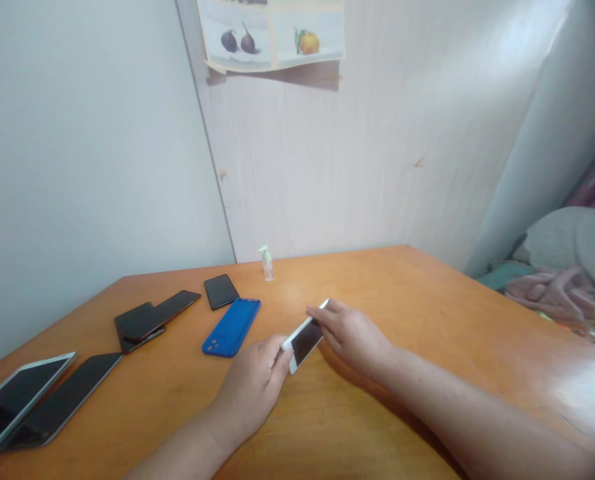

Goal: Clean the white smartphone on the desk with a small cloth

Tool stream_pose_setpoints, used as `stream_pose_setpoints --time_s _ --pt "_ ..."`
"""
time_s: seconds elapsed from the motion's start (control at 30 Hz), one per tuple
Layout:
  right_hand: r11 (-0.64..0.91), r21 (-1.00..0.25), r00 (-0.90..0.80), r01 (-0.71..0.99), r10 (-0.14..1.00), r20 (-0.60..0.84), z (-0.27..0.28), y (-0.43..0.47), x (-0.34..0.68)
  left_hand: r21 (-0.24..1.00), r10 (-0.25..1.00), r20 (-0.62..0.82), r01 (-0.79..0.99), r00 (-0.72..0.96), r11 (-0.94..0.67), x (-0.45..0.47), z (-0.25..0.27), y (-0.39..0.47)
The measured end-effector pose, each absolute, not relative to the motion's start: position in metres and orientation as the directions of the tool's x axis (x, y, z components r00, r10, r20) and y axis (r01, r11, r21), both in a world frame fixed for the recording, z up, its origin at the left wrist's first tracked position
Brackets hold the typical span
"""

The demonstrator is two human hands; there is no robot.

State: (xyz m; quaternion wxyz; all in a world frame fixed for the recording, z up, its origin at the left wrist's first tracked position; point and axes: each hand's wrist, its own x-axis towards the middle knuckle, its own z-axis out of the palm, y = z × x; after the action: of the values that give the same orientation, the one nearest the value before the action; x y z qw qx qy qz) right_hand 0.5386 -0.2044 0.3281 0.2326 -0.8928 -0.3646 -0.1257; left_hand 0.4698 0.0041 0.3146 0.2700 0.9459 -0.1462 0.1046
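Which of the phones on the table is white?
The white-framed phone held between both hands; the loose phones, like the small one, are black.

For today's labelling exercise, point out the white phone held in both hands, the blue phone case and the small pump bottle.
white phone (306,341), head view, on its dark screen.
blue phone case (232,327), head view, middle of its back.
small pump bottle (267,265), head view, on its clear body.

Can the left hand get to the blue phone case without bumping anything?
Probably yes. The blue phone case lies just beside the left hand with bare table between them, but that hand is busy holding the white phone together with the right hand.
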Motion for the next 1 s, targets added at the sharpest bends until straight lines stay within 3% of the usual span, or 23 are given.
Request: stream_pose_setpoints --time_s 0.2,0.37,0.47,0.63,0.7,0.87,1.0 --pt "-0.462 -0.304 0.551 0.833 0.74 0.385 0.326 -0.193 0.516 0.491 -0.227 0.3 -0.354 0.927 -0.796 0.468 0.313 0.004" --pt "-0.711 -0.269 0.751 0.649 0.545 0.373 0.329 -0.208 0.548 0.478 -0.23 0.284 -0.345 0.931 -0.808 0.468 0.315 0.004" --pt "-0.763 -0.262 0.792 0.591 0.487 0.369 0.33 -0.212 0.555 0.476 -0.235 0.284 -0.349 0.93 -0.807 0.468 0.315 0.004" --pt "-0.569 -0.283 0.635 0.772 0.668 0.388 0.325 -0.196 0.527 0.456 -0.241 0.296 -0.358 0.924 -0.815 0.469 0.314 0.004" --pt "-0.56 -0.28 0.626 0.78 0.681 0.38 0.325 -0.195 0.527 0.451 -0.243 0.298 -0.36 0.923 -0.817 0.469 0.315 0.004" --pt "-0.684 -0.42 0.794 0.597 0.429 0.43 0.327 -0.22 0.566 0.464 -0.241 0.29 -0.356 0.926 -0.811 0.468 0.318 0.004" --pt "-0.667 -0.523 0.825 0.53 0.264 0.5 0.327 -0.235 0.589 0.472 -0.233 0.293 -0.352 0.928 -0.808 0.468 0.318 0.005"
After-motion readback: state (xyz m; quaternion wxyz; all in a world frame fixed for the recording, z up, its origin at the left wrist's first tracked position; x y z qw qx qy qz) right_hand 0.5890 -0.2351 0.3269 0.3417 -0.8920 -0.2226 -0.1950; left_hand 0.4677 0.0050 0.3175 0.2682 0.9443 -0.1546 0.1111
